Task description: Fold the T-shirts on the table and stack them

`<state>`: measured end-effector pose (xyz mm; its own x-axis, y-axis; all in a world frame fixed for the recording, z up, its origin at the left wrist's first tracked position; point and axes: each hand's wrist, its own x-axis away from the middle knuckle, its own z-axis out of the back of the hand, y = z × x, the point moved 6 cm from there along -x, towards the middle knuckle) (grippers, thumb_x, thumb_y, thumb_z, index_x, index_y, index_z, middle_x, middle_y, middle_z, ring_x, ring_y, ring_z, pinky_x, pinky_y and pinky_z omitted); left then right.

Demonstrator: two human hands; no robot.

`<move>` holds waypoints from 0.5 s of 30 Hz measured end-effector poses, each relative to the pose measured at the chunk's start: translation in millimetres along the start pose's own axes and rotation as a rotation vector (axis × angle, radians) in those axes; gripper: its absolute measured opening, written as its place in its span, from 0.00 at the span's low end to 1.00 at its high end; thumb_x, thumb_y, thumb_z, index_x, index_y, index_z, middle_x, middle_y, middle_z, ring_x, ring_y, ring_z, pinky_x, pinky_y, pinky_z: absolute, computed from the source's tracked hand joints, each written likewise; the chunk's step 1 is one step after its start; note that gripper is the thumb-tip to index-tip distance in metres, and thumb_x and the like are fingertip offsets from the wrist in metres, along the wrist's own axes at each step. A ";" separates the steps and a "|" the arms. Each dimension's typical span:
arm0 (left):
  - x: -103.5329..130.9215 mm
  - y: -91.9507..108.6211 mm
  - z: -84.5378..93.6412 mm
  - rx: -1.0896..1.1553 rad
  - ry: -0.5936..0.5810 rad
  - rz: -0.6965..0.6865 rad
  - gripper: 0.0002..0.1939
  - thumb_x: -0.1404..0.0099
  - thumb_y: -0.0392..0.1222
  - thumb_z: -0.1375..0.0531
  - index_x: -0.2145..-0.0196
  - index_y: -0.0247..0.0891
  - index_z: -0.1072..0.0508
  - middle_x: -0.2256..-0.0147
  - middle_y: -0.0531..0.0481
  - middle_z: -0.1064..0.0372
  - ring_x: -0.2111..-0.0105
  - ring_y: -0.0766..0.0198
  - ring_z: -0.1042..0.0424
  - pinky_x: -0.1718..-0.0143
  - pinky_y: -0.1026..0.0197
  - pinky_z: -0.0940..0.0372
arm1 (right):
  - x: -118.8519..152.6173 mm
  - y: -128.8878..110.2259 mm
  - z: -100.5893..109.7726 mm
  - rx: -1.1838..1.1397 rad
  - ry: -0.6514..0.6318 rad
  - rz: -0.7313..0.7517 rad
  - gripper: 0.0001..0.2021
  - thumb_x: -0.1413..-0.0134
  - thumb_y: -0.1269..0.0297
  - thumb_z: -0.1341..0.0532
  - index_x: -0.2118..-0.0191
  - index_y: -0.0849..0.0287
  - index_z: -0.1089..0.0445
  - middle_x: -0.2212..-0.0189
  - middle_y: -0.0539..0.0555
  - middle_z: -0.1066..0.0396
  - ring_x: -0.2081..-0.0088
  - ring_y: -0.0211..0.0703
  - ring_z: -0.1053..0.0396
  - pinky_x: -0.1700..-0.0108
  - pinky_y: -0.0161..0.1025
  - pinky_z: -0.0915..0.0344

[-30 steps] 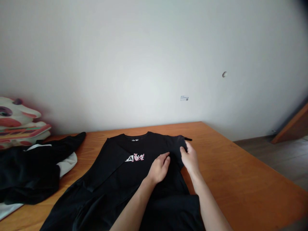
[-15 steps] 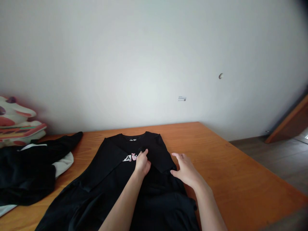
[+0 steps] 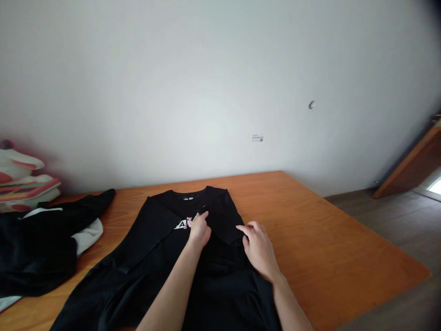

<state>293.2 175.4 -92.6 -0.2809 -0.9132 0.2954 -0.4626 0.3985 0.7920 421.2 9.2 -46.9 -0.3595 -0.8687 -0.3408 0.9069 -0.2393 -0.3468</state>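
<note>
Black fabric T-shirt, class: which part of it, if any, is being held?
The left hand seemingly pinches the T-shirt by its folded sleeve, beside the pink-and-white print; the right hand touches its side edge, grip unclear.

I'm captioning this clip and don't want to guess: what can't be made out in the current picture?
All in the head view:
Chest print: partly hidden behind the left hand.
Black shirt: lower end cut off by the bottom edge, partly behind the forearms.
Collar print: too small to read.
Wall label: text too small to read.
Colourful figure: cut off by the left edge.
</note>
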 end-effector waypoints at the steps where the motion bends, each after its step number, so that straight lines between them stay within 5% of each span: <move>1: -1.6 2.7 3.5 -0.054 0.032 -0.065 0.22 0.34 0.29 0.44 0.43 0.39 0.31 0.50 0.39 0.24 0.50 0.55 0.23 0.45 0.51 0.30 | 0.9 -3.3 -0.6 0.030 -0.001 0.014 0.22 0.40 0.77 0.46 0.47 0.51 0.24 0.54 0.58 0.29 0.52 0.49 0.30 0.48 0.43 0.32; 6: 5.1 20.3 13.4 -0.351 0.113 -0.339 0.28 0.40 0.26 0.43 0.42 0.41 0.33 0.40 0.40 0.33 0.38 0.53 0.35 0.34 0.46 0.44 | 4.1 -8.6 1.1 0.110 -0.036 0.053 0.20 0.40 0.75 0.44 0.48 0.50 0.23 0.45 0.59 0.29 0.45 0.54 0.32 0.46 0.48 0.32; 10: 33.3 28.8 -8.0 -0.855 0.032 -0.695 0.24 0.41 0.28 0.44 0.48 0.39 0.27 0.35 0.40 0.39 0.31 0.46 0.49 0.30 0.37 0.60 | 5.8 -12.2 2.1 0.056 -0.065 0.150 0.21 0.42 0.76 0.43 0.47 0.51 0.23 0.37 0.56 0.34 0.38 0.53 0.37 0.39 0.50 0.37; 13: 46.3 8.1 -46.8 -1.466 -0.200 -0.945 0.23 0.35 0.31 0.47 0.44 0.38 0.28 0.31 0.40 0.45 0.29 0.45 0.54 0.30 0.35 0.63 | 5.6 -15.1 -3.6 -0.017 -0.130 0.213 0.21 0.43 0.76 0.42 0.49 0.49 0.22 0.41 0.53 0.29 0.38 0.51 0.36 0.37 0.51 0.39; 15: 34.6 -13.2 -64.6 -1.600 -0.424 -0.831 0.23 0.30 0.37 0.49 0.40 0.36 0.31 0.32 0.37 0.45 0.30 0.46 0.51 0.30 0.39 0.57 | 5.0 -15.1 -7.5 -0.079 -0.177 0.230 0.20 0.42 0.76 0.42 0.49 0.49 0.22 0.45 0.53 0.25 0.39 0.50 0.33 0.37 0.49 0.38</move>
<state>343.9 133.0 -58.3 -0.7090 -0.6265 -0.3236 0.4928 -0.7685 0.4080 404.1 11.7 -50.0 -0.0963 -0.9599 -0.2633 0.9376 0.0014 -0.3478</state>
